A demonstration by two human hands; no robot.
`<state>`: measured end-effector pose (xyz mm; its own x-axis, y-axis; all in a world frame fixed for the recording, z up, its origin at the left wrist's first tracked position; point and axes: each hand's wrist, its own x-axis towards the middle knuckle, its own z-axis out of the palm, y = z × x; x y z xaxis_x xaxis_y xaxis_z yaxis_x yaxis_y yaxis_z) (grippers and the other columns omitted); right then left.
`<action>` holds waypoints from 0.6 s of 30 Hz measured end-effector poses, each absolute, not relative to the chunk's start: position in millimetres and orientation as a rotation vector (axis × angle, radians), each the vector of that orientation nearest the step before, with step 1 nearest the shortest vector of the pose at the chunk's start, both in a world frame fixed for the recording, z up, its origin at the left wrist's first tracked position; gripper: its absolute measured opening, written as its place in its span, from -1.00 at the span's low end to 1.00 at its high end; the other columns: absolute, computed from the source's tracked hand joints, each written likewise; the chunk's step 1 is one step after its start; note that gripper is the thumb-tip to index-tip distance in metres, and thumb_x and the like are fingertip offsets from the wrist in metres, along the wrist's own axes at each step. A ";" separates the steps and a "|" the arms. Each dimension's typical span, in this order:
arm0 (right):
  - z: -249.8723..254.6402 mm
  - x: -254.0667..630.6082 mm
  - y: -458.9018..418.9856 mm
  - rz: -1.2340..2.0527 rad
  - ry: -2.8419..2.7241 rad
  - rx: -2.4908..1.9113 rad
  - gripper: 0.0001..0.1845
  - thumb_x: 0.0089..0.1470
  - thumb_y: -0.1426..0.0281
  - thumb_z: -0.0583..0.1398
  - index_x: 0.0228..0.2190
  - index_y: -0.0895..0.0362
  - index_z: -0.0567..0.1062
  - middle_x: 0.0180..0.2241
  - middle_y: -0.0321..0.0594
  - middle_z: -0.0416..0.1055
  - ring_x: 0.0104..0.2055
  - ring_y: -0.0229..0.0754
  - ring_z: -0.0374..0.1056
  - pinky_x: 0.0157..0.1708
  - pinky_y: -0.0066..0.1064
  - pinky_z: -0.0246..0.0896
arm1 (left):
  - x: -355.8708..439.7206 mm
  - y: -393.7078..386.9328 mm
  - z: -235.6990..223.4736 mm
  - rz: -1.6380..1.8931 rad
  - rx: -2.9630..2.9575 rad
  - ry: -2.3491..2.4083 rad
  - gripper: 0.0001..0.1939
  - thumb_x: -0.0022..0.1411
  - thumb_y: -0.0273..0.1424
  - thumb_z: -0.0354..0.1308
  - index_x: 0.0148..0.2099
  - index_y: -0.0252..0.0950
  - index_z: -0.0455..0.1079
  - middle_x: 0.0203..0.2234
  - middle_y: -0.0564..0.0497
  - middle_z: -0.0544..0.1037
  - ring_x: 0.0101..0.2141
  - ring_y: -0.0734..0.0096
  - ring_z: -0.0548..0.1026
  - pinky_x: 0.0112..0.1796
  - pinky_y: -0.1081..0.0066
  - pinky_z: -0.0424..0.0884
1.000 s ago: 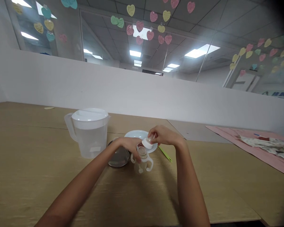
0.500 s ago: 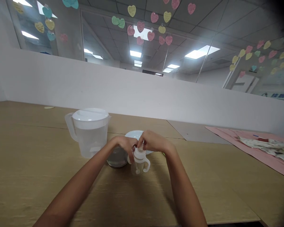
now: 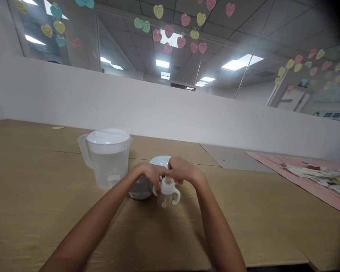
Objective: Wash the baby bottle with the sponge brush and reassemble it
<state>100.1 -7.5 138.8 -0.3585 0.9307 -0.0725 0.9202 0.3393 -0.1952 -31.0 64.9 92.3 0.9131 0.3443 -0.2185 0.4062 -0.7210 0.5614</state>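
The baby bottle (image 3: 164,202) stood upright on the worktop (image 3: 130,238), beside the metal dish (image 3: 141,189) and in front of the white plate (image 3: 159,160). The white collar (image 3: 167,187) was already seated on the bottle; full tightening, judged the remaining step, could not be confirmed. The left hand (image 3: 153,176) had its fingers gripping the bottle's side. The right hand (image 3: 181,170) was at the collar; its finger closure could not be determined.

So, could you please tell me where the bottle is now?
In the head view, the bottle is below centre, with the left hand at its left side, in front of the white plate.
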 end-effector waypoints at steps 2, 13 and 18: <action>138.9 99.0 -7.3 0.222 -2.516 -1.764 -0.65 -0.10 0.18 0.12 -0.58 0.24 0.47 -0.65 -0.18 0.37 -0.62 -0.30 0.25 -0.64 -0.53 0.01 | -30.7 65.3 91.8 -0.119 2.432 0.462 -0.57 -0.29 -0.40 0.29 -0.25 -0.31 0.36 -0.28 0.08 0.45 -0.25 0.37 0.38 -0.25 0.48 0.33; 134.1 97.5 -7.7 0.074 -2.666 -1.633 -0.84 -0.16 0.50 0.10 -0.42 0.18 0.40 -0.41 -0.20 0.39 -0.50 -0.32 0.25 -0.64 -0.56 -0.09 | -30.5 58.0 92.1 -0.122 2.410 0.719 -0.68 -0.33 -0.43 0.29 -0.41 -0.37 0.35 -0.55 0.10 0.44 -0.45 0.44 0.40 -0.36 0.46 0.37; 131.3 94.5 -9.9 0.190 -2.652 -1.656 -0.86 -0.09 0.53 0.05 -0.41 0.20 0.37 -0.42 -0.19 0.38 -0.64 -0.39 0.16 -0.66 -0.53 -0.11 | -29.0 56.8 92.8 -0.093 2.349 0.625 -0.68 -0.35 -0.49 0.29 -0.40 -0.33 0.37 -0.49 0.10 0.47 -0.44 0.44 0.39 -0.39 0.49 0.35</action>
<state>94.5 -9.9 131.3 -0.4407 0.8959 -0.0564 0.8948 0.4334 -0.1075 -29.0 56.8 92.8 0.8812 0.4117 -0.2323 0.4615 -0.6426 0.6117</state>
